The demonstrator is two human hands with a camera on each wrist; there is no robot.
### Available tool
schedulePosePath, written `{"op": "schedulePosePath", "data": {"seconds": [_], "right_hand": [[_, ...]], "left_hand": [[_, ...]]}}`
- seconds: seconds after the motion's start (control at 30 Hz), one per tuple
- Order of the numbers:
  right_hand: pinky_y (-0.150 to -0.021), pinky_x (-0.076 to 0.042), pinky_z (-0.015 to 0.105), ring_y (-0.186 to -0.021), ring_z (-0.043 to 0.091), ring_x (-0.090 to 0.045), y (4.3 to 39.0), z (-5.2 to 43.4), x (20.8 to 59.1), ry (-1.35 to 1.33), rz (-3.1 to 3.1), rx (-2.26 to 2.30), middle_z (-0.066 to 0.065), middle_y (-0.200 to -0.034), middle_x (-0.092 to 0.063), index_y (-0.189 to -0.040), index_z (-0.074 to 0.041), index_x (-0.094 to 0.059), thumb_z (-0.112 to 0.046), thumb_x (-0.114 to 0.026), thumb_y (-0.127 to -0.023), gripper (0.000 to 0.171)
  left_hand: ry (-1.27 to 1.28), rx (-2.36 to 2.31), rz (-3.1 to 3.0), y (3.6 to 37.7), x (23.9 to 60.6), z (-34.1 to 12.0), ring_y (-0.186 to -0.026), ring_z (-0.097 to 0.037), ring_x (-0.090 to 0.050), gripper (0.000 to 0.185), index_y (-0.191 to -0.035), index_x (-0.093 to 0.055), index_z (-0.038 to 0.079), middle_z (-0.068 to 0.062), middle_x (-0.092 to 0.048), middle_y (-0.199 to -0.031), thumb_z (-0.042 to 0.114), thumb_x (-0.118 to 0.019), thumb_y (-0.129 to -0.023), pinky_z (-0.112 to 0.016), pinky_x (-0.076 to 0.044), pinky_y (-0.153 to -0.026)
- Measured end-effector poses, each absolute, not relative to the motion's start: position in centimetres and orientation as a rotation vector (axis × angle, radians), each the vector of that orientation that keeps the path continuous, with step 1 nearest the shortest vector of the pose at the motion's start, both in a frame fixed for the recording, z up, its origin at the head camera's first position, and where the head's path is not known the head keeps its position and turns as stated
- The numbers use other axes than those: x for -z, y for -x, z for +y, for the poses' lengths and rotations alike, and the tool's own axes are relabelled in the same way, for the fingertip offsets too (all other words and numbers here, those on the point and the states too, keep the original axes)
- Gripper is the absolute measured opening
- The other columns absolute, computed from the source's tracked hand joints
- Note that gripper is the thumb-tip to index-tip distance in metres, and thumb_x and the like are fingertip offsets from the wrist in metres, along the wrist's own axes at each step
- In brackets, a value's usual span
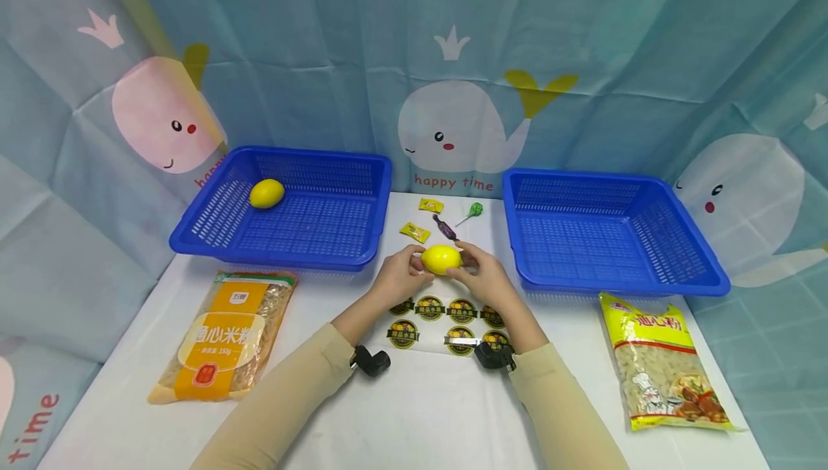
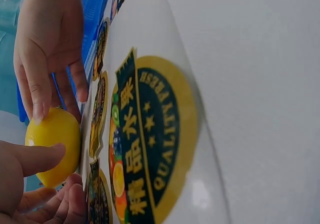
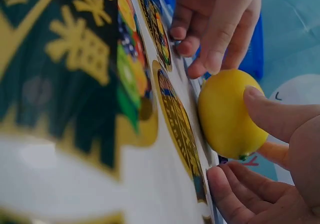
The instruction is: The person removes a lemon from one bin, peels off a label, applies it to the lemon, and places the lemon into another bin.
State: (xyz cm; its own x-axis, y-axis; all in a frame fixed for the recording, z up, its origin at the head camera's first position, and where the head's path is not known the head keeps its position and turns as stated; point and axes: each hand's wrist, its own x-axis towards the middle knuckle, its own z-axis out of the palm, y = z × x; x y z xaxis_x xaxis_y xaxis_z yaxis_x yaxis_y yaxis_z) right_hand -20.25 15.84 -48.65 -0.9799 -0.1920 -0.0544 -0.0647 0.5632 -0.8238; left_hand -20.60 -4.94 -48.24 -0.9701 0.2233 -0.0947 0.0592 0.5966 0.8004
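Both hands met over the middle of the white desk [image 1: 420,412], holding a yellow lemon [image 1: 441,259] between them. The left hand [image 1: 396,277] curled its thumb and fingers around the lemon's left end, and the right hand [image 1: 484,276] pinched its right end with fingertips. The lemon sat just above a clear sheet of round stickers [image 1: 446,323], near its far edge. A second lemon [image 1: 267,193] lay in the left blue basket [image 1: 213,229]; the right basket [image 1: 698,279] stood well apart on the other side. Small candies [image 1: 415,232] and a green lollipop [image 1: 475,209] lay between the baskets, behind the hands. An orange bag [image 1: 223,337] lay at the left front, a yellow bag [image 1: 666,366] at the right front.
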Motion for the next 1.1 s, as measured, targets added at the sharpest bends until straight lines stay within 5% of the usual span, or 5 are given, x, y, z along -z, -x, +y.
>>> {"op": "schedulePosePath", "data": {"seconds": [0.43, 0.63, 0.8, 1.1], "right_hand": [[-0.102, -0.051, 0.051, -0.131, 0.036, -0.055, 20.4, 15.7, 48.7, 0.204, 2.636, 1.379, 0.015, -0.149, -0.052, -0.153, -0.017, -0.044, -0.035, -0.082, -0.085, 0.080], [-0.102, -0.052, 0.050, -0.135, 0.037, -0.050, 19.1, 15.9, 47.7, 0.149, 2.656, 1.428, 0.016, -0.148, -0.051, -0.153, -0.015, -0.042, -0.035, -0.081, -0.086, 0.080], [-0.101, -0.052, 0.049, -0.126, 0.035, -0.058, 17.1, 15.9, 46.7, 0.089, 2.703, 1.401, 0.016, -0.137, -0.060, -0.148, -0.008, -0.047, -0.035, -0.081, -0.087, 0.074], [-0.097, -0.051, 0.045, -0.109, 0.027, -0.061, 15.0, 14.8, 47.6, 0.100, 2.798, 1.168, 0.010, -0.116, -0.067, -0.127, -0.007, -0.064, -0.037, -0.083, -0.084, 0.056]], "left_hand": [[-0.226, -1.257, 2.651, 20.8, 48.4, -5.3, -0.084, -0.017, -0.065, 0.067, -0.144, -0.050, 0.008, -0.007, -0.069, -0.104, 0.015, -0.082, -0.085, -0.033, -0.056, -0.079], [-0.260, -1.240, 2.708, 19.7, 47.7, -5.9, -0.078, -0.015, -0.061, 0.064, -0.143, -0.052, 0.007, -0.009, -0.067, -0.105, 0.012, -0.080, -0.086, -0.029, -0.054, -0.071], [-0.287, -1.164, 2.788, 18.0, 47.2, -7.0, -0.072, -0.013, -0.054, 0.051, -0.133, -0.061, 0.007, -0.008, -0.066, -0.102, 0.013, -0.080, -0.086, -0.027, -0.049, -0.064], [-0.383, -1.124, 2.895, 15.5, 47.5, -9.0, -0.074, -0.013, -0.054, 0.034, -0.117, -0.071, 0.007, -0.005, -0.066, -0.093, 0.013, -0.080, -0.085, -0.032, -0.050, -0.072]]}}
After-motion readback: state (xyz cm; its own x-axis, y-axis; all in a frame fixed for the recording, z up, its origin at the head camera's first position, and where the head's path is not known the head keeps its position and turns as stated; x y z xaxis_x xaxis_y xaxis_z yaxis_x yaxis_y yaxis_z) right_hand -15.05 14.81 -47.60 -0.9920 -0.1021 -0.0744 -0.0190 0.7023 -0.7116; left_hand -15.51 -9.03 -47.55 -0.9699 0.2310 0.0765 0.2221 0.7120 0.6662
